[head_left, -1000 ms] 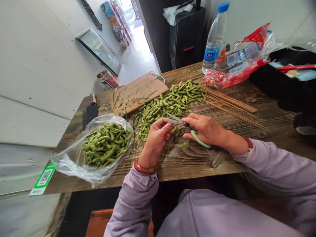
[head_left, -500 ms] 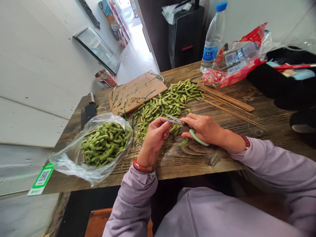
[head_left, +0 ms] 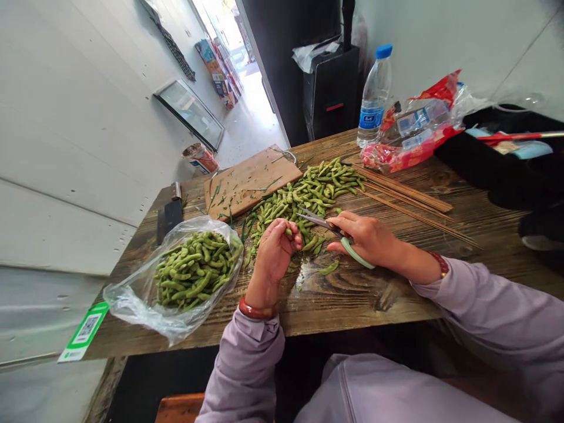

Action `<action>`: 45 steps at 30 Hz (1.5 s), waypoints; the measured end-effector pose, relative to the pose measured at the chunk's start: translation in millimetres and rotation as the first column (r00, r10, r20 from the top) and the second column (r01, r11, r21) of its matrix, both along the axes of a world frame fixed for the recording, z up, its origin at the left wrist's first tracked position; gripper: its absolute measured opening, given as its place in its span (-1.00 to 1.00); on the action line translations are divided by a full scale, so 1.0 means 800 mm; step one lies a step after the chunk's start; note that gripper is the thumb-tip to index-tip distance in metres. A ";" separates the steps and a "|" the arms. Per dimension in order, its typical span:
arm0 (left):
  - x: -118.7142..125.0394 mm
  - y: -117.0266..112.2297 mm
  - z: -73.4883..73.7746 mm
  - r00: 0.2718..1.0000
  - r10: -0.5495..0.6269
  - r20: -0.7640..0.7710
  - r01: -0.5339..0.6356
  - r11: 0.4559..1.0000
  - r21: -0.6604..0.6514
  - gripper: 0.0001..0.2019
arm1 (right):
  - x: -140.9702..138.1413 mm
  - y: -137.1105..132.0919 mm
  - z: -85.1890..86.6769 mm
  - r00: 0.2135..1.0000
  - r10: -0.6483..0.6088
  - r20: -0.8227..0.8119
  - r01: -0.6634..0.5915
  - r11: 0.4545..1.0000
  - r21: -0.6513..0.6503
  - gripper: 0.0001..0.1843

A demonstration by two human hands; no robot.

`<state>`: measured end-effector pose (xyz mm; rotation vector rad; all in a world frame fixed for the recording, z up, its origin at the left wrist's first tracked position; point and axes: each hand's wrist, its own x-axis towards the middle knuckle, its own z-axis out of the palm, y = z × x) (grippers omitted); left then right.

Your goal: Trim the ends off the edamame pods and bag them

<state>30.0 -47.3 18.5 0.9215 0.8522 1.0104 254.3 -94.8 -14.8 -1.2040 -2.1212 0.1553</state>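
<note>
My left hand is closed around a green edamame pod, mostly hidden by the fingers. In my right hand is a pair of scissors with pale green handles, its blades pointing left toward my left hand but apart from it. A heap of loose edamame pods spreads over the table just beyond both hands. One single pod lies on the wood below the scissors. To the left, a clear plastic bag holds a pile of pods.
Behind the heap lies a wooden cutting board with green scraps. A cleaver rests at the left. Bamboo skewers, a water bottle and a red plastic package occupy the right side of the wooden table.
The scissors blades have come away from my left hand, leaving a gap. My left fingers have curled in around the pod. The camera view has tilted, so the scene sits slightly lower.
</note>
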 end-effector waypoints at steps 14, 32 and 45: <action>0.003 -0.003 -0.021 0.373 0.233 -0.898 0.530 0.741 0.412 -0.98 | 0.000 0.002 0.000 1.000 -0.005 0.030 0.005 1.000 -0.026 -0.56; 0.001 -0.007 -0.003 0.912 -0.101 -0.397 0.189 0.963 0.191 -0.75 | 0.001 0.002 0.000 1.000 -0.022 -0.007 0.022 0.997 -0.067 -0.51; 0.002 -0.008 -0.003 0.933 -0.018 -0.360 0.110 0.965 0.237 -0.74 | 0.000 0.002 -0.002 0.998 0.048 -0.028 -0.049 0.997 -0.053 -0.48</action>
